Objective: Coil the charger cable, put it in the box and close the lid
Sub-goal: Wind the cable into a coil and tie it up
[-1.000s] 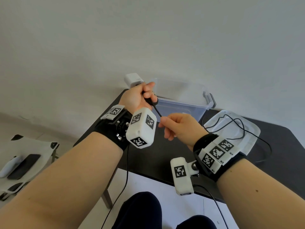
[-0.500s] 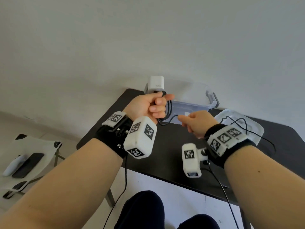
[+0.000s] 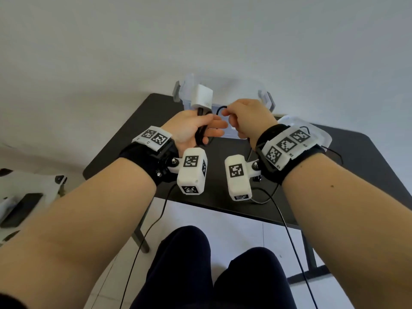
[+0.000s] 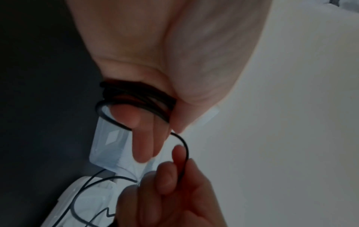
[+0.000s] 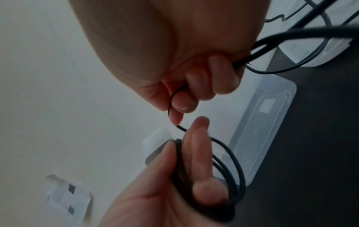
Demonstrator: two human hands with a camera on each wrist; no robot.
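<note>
My left hand [image 3: 200, 128] holds the white charger plug [image 3: 201, 97] upright, with several loops of black cable [image 4: 136, 98] wound round its fingers and the thumb pressing on them. My right hand [image 3: 245, 119] is close beside it and pinches the free cable [image 3: 223, 109] between thumb and forefinger, just off the left fingertips. In the right wrist view the coil [image 5: 227, 169] hangs round the left hand's fingers [image 5: 196, 153]. The clear box [image 3: 265, 99] stands open right behind both hands. Its lid [image 3: 316, 134] lies to the right, with loose cable [image 4: 87, 181] trailing across it.
The box and lid sit on a small black table [image 3: 356, 170] against a pale wall. A white stand with a dark flat device [image 3: 22, 206] is on the floor to the left. Thin wrist-camera leads hang over the table's near edge, above my knees [image 3: 185, 264].
My right hand has swung from low and right up to the left fingertips, bringing more cable. The left hand has turned, with the plug now tilted right, and the coil round its fingers has grown.
</note>
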